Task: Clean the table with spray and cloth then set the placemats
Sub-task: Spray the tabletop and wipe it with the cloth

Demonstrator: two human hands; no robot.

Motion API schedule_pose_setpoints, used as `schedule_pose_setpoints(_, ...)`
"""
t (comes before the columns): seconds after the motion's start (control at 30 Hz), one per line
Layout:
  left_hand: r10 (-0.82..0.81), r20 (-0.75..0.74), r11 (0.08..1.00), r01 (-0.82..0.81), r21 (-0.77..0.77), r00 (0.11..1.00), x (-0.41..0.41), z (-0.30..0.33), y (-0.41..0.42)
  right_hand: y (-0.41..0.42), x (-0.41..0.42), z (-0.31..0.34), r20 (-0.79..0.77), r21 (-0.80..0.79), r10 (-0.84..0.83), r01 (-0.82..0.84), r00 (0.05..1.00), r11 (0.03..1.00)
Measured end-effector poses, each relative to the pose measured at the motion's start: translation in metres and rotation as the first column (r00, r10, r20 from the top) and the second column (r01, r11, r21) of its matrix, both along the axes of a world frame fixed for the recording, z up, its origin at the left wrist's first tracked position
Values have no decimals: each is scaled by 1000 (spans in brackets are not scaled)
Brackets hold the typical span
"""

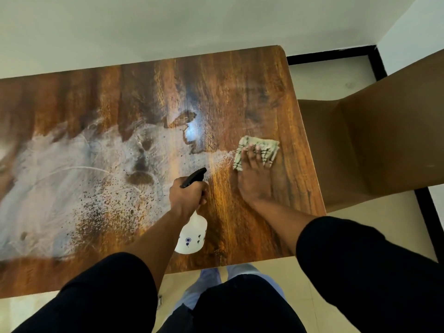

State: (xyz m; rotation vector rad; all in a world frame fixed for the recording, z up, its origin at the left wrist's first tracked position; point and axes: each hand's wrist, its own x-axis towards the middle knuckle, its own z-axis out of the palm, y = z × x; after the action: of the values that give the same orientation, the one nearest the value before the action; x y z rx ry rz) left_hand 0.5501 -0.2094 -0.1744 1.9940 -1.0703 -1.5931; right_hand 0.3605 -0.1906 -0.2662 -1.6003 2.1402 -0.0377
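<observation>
My left hand (188,197) grips a white spray bottle (192,233) with a black trigger head, its nozzle pointing up and right over the wooden table (240,92). A fine mist hangs between the nozzle and the cloth. My right hand (254,175) lies flat on a checked pale cloth (270,146), pressing it onto the tabletop near the right edge. A wide wet, whitish smear with droplets covers the left and middle of the table. No placemats are in view.
A brown chair (374,145) stands right beside the table's right edge. A white wall runs behind the table's far edge. Pale floor tiles with a black border show at the right, and my legs and feet are below the near edge.
</observation>
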Motion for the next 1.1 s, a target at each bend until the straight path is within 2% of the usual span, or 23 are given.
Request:
schedule_pose_setpoints(0.13, 27, -34, 1000, -27, -3, 999, -5, 0, -10, 13, 26, -3, 79, -18, 296, -296, 952, 955)
schedule_pose_setpoints(0.3, 36, -54, 999, -36, 5, 998, -14, 0, -23, 7, -1, -6, 68, -58, 460, -457, 885, 888)
schedule_pose_setpoints(0.37, 14, -53, 1000, -13, 15, 998, -17, -1, -27, -6, -17, -4, 67, -39, 408, -406, 910, 913)
schedule_pose_setpoints(0.47, 9, -34, 999, -7, 41, 999, -22, -7, -32, -39, -50, -4, -52, -30, 219, -220, 974, 975)
schedule_pose_setpoints(0.57, 26, -19, 997, -25, 77, 999, -30, -11, -36, -70, -90, -1, -52, -24, 71, -72, 996, 997)
schedule_pose_setpoints(0.67, 24, -37, 996, -21, 90, 999, -38, -11, -39, -91, -105, -2, -64, 22, 13, -12, 998, 1000)
schedule_pose_setpoints(0.8, 24, -73, 997, -18, 71, 997, -44, -9, -46, -91, -75, -2, -62, 13, -35, 36, 997, 999)
schedule_pose_setpoints(0.93, 39, -113, 999, -38, 11, 993, -45, -9, -55, -67, -30, 3, -7, 13, 150, -150, 989, 989)
schedule_pose_setpoints(1.03, 78, -64, 997, -78, 5, 995, -48, -9, -65, -48, -10, -2, 31, -34, 373, -372, 927, 928)
schedule_pose_setpoints(1.1, 84, -42, 996, -84, 7, 996, -51, -8, -70, -45, -15, -8, 43, -71, 442, -438, 896, 896)
